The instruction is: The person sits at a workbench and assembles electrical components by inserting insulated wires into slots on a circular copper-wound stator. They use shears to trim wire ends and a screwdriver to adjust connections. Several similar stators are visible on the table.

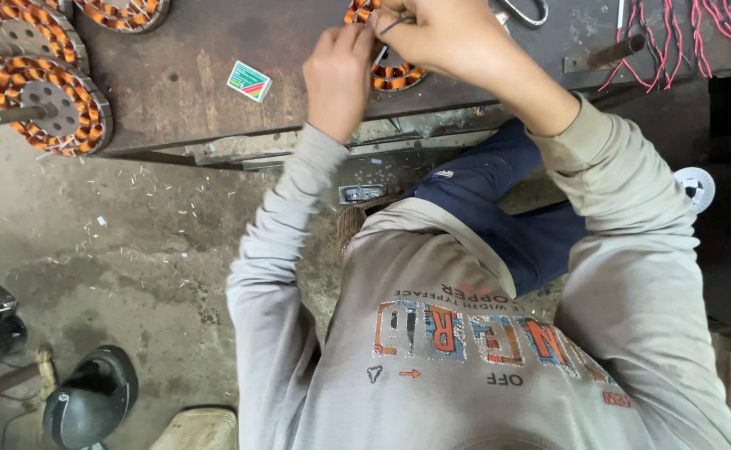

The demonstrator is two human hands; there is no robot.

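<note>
Your right hand (440, 33) pinches a thin dark wire (394, 23) in closed fingers above the round copper-wound stator (390, 75) near the dark metal surface's (190, 75) front edge. Your left hand (338, 75) rests on the stator, fingers curled.

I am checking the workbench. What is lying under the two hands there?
Under the left hand and right hand lies a copper-wound stator on the metal workbench. Only its lower edge shows; the hands cover the rest. The right hand pinches a thin dark wire.
</note>
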